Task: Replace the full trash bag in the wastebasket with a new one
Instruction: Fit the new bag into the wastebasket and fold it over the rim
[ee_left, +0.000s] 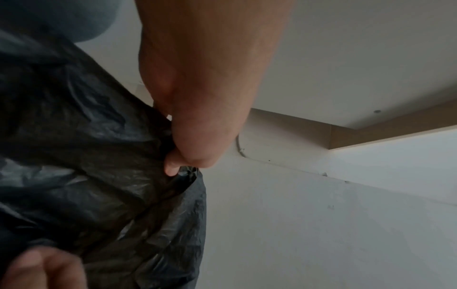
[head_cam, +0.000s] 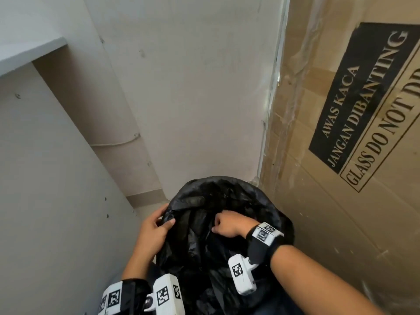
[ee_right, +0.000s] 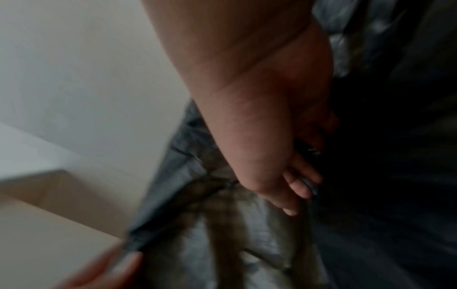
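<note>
A black trash bag (head_cam: 204,194) fills the mouth of the wastebasket low in the head view; the basket itself is hidden under the plastic. My left hand (head_cam: 166,218) pinches the bag's left rim between thumb and fingers, as the left wrist view confirms for the left hand (ee_left: 176,166) on the bag (ee_left: 86,156). My right hand (head_cam: 216,223) reaches into the middle of the opening with its fingers curled into a fold of plastic. The blurred right wrist view shows my right hand (ee_right: 296,187) clutching the bag (ee_right: 222,244).
A tall cardboard box (head_cam: 341,133) printed "GLASS DO NOT DROP" stands close against the basket's right side. A white wall (head_cam: 193,87) is right behind it, and a white cabinet panel (head_cam: 45,178) closes in the left. A thin cable (head_cam: 118,144) runs along the wall.
</note>
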